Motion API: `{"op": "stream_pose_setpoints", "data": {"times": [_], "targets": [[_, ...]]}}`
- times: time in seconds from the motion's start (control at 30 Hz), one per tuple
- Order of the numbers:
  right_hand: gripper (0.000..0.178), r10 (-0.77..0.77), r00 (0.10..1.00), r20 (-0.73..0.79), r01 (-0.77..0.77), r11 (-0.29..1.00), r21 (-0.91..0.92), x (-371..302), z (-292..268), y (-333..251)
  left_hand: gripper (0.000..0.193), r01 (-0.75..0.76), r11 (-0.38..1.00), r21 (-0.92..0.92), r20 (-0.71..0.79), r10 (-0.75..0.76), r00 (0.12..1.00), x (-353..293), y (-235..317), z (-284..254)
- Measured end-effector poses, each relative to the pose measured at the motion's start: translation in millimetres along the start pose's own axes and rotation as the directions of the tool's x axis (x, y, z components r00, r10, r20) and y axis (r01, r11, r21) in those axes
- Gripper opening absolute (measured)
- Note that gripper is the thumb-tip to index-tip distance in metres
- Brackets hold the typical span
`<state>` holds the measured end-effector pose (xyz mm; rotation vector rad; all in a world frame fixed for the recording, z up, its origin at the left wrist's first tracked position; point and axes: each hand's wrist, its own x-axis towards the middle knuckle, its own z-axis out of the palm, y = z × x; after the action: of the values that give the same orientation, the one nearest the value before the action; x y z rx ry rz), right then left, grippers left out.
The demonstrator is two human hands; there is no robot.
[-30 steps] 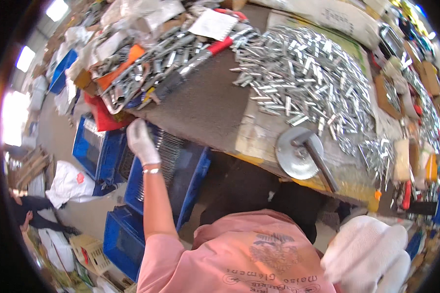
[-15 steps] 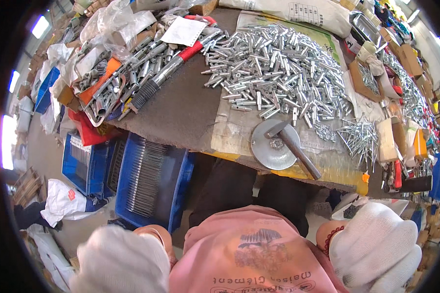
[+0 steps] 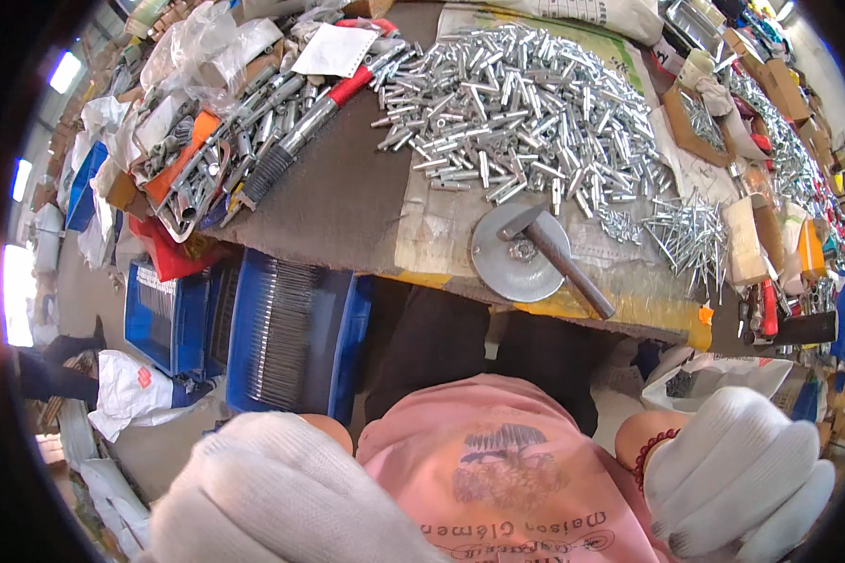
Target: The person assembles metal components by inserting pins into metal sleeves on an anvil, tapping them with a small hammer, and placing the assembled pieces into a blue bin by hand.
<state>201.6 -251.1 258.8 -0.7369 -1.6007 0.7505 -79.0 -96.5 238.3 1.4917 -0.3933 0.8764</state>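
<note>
My left hand (image 3: 277, 497), in a white knit glove, is close at the lower left, in front of my pink top (image 3: 498, 460). Its fingers bend over and press together, hiding the palm. At the lower right my right hand (image 3: 737, 474), gloved alike, has its fingers curled downward side by side; a red bead bracelet (image 3: 650, 460) circles that wrist. Whatever either hand may hold is hidden. Both are apart from the bench. On the bench's near edge a hammer (image 3: 573, 272) rests across a round metal disc (image 3: 498, 267). Short metal tubes (image 3: 526, 113) lie heaped behind it.
Thin metal pins (image 3: 690, 235) lie right of the disc, near an open cardboard box (image 3: 744, 249). Tools and plastic bags crowd the bench's left, including a red-banded metal rod (image 3: 300, 131). Below stands a blue crate (image 3: 338, 347) of metal rods. A person's leg (image 3: 66, 375) shows far left.
My left hand has moved right and up, across part of my top. The right hand has shifted slightly right. The bench sits a little higher in view, and a person's leg has appeared far left.
</note>
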Motion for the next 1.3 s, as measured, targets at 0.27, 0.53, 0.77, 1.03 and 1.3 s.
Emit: {"op": "stream_pose_setpoints", "data": {"times": [0.27,0.53,0.77,1.03,1.3], "targets": [[0.025,0.056,0.976,-0.211,-0.073,0.995,-0.073,2.4,17.1,-2.6,0.047,-0.028,1.000,-0.014,-0.041,0.027,0.999,26.4,-42.0,-2.9],[0.021,0.136,0.935,-0.327,-0.167,0.984,-0.067,5.3,38.9,-18.8,0.044,-0.088,0.996,0.014,-0.089,0.089,0.992,31.5,-41.7,2.5],[0.024,0.124,0.852,-0.508,-0.223,0.965,-0.138,4.3,36.7,-41.9,0.042,-0.179,0.983,-0.037,-0.025,0.178,0.984,27.5,-24.7,5.7],[0.033,0.223,0.764,-0.605,-0.337,0.938,-0.080,-5.0,38.7,-66.4,0.040,-0.213,0.977,-0.014,-0.094,0.210,0.973,13.0,-6.4,3.7],[0.026,-0.273,0.923,-0.273,0.212,0.950,-0.231,-5.8,17.4,1.3,0.015,0.327,0.945,0.013,-0.246,-0.314,0.917,41.8,27.1,20.6]]}}
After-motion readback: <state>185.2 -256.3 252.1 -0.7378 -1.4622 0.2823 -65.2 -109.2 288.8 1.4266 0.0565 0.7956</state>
